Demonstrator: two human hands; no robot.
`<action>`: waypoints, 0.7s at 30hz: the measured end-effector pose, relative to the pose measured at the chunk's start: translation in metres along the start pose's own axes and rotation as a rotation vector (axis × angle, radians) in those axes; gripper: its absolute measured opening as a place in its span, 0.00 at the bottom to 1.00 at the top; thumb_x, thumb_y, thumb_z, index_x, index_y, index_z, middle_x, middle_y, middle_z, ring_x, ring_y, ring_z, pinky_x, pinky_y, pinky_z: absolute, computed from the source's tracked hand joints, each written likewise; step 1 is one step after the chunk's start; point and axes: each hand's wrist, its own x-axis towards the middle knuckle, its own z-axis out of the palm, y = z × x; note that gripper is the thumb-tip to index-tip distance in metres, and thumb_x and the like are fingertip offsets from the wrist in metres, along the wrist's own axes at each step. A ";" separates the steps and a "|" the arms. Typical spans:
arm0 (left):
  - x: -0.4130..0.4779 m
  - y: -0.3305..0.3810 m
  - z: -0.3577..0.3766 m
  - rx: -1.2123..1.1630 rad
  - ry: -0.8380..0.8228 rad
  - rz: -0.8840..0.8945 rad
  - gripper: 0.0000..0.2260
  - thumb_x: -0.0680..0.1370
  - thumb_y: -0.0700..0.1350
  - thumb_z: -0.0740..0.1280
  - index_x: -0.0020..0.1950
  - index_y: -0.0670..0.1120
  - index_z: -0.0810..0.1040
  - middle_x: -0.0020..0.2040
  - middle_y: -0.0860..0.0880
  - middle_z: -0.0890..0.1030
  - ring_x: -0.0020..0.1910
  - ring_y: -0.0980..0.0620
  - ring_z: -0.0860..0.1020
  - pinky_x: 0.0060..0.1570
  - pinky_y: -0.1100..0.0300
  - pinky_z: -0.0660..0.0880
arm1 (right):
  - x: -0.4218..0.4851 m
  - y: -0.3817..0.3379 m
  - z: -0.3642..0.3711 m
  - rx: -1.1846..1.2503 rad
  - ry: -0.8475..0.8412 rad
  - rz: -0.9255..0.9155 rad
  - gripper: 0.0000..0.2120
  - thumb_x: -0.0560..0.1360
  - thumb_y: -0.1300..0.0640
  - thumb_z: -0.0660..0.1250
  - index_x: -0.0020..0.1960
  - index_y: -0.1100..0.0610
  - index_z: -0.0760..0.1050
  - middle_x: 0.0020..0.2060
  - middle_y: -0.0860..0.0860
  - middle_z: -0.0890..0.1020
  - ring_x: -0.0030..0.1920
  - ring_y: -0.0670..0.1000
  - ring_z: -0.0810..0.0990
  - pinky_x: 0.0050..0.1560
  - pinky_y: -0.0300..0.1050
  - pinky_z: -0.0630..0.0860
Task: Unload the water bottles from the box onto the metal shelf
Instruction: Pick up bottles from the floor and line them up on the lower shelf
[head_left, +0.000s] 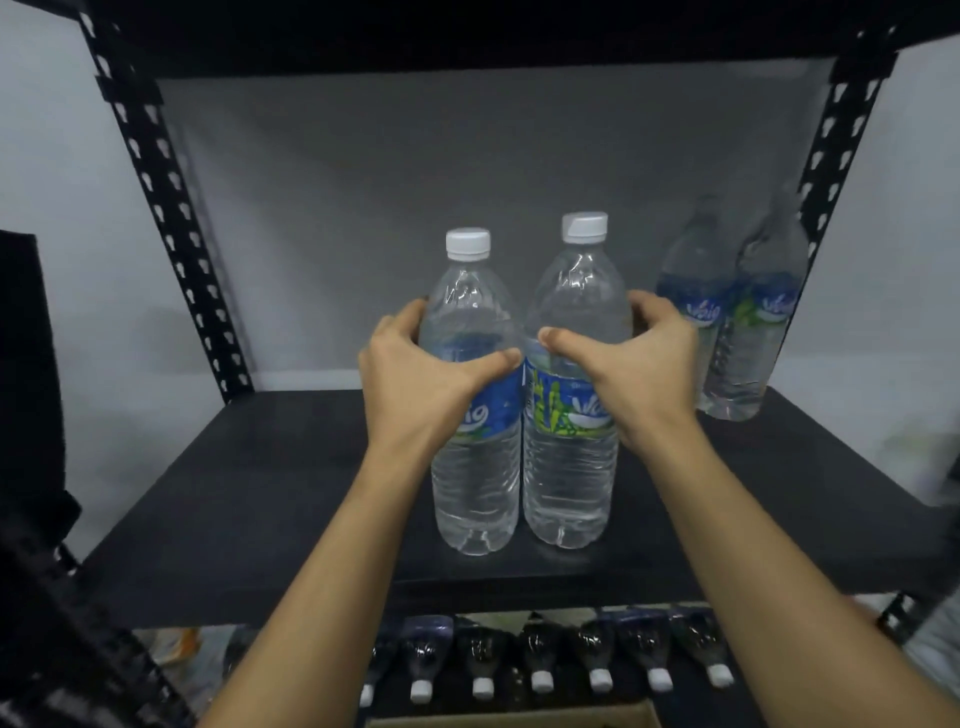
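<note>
Bottles in hand: two, upright, side by side over the shelf board (260, 493). My left hand (415, 384) wraps the left bottle (475, 488); my right hand (639, 369) wraps the right bottle (569, 467), fingers closed round each. Two shelved bottles (732, 312) stand back right. Box edge (514, 719) shows below. Step, I judge: placing. Next: slide both back beside that pair, then release.

Head view, close, facing forward-down onto the shelf board (270, 499), edges perhaps blurred.
</note>
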 end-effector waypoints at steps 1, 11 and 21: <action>0.004 -0.004 0.003 -0.009 0.008 -0.008 0.28 0.52 0.61 0.81 0.48 0.55 0.83 0.47 0.51 0.85 0.44 0.52 0.85 0.46 0.51 0.83 | 0.004 0.006 0.004 -0.014 -0.004 0.000 0.30 0.49 0.38 0.80 0.44 0.53 0.78 0.45 0.53 0.83 0.44 0.53 0.84 0.44 0.53 0.82; -0.001 -0.012 0.009 0.012 -0.016 0.036 0.37 0.58 0.62 0.81 0.65 0.53 0.76 0.57 0.52 0.75 0.56 0.52 0.80 0.59 0.53 0.79 | -0.005 0.015 0.005 -0.078 -0.052 -0.088 0.31 0.61 0.42 0.79 0.58 0.57 0.76 0.54 0.52 0.75 0.53 0.48 0.77 0.56 0.47 0.77; -0.057 -0.064 0.015 -0.092 -0.048 0.002 0.39 0.66 0.52 0.81 0.71 0.51 0.64 0.66 0.53 0.73 0.62 0.62 0.75 0.64 0.63 0.73 | -0.056 0.076 -0.007 0.000 -0.098 -0.089 0.39 0.61 0.41 0.79 0.67 0.44 0.64 0.64 0.45 0.72 0.65 0.45 0.73 0.68 0.50 0.72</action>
